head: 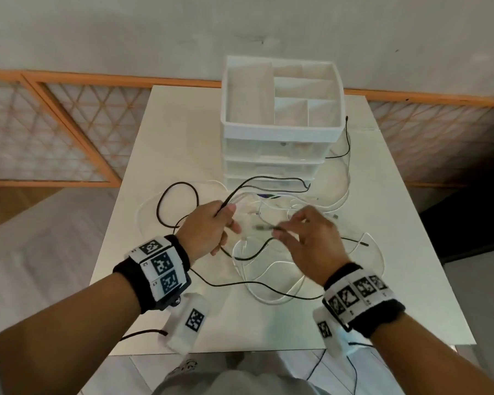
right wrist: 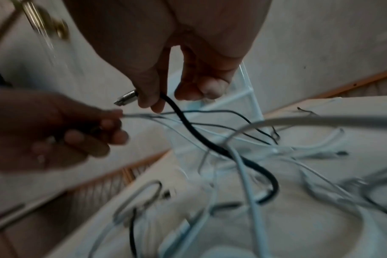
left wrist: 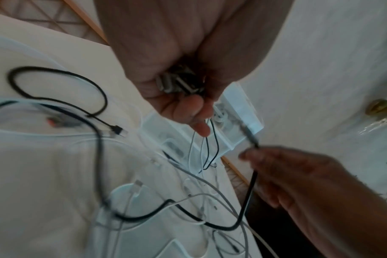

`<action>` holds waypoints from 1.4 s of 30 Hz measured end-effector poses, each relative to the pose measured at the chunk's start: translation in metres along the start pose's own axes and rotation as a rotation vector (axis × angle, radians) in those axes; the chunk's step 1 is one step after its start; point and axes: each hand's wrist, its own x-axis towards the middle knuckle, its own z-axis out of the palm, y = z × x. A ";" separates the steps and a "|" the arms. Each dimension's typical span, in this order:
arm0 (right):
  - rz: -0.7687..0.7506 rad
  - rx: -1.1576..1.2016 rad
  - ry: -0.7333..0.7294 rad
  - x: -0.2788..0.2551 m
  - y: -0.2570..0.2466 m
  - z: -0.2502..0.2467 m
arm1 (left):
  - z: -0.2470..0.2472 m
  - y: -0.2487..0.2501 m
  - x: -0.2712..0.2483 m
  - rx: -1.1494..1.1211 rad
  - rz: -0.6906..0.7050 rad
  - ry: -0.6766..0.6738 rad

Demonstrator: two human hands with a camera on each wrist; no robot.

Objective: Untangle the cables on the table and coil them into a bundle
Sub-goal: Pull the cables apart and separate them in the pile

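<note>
Several thin black and white cables [head: 271,269] sprawl tangled over the white table [head: 166,132] in front of a white drawer organizer [head: 281,129]. They look light, limp and smooth, so loops will likely snag on each other; stiff plugs seem the surest hold. The left hand [head: 208,229] is clenched around a gathered handful of cable ends, while the right hand [head: 308,238] pinches a black cable [right wrist: 188,125] just behind its metal plug [right wrist: 126,99].

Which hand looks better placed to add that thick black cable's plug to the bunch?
Probably the right hand: it pinches the thick black cable just behind its plug, beside the left hand gripping the gathered ends.
</note>
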 end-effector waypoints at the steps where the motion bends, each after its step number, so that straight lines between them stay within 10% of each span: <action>1: -0.021 0.062 0.056 0.012 -0.012 -0.009 | 0.003 0.008 -0.001 -0.074 0.035 -0.001; 7: 0.084 0.571 0.096 0.048 -0.070 -0.045 | 0.028 0.041 -0.004 -0.267 0.185 -0.188; 14: 0.230 0.791 0.457 0.074 -0.049 -0.098 | 0.028 -0.007 0.003 0.056 0.080 -0.208; 18: 0.544 0.775 0.609 0.074 0.009 -0.090 | 0.026 -0.003 0.009 0.036 0.081 -0.187; 21: 0.890 0.427 0.419 0.061 0.034 -0.078 | 0.028 0.018 0.012 -0.132 0.065 -0.189; 29: -0.016 -0.058 -0.003 0.030 -0.023 -0.037 | 0.040 0.059 0.014 -0.172 0.146 -0.193; 42: 0.513 0.464 0.741 0.109 -0.001 -0.144 | 0.010 -0.011 0.024 0.339 0.098 -0.127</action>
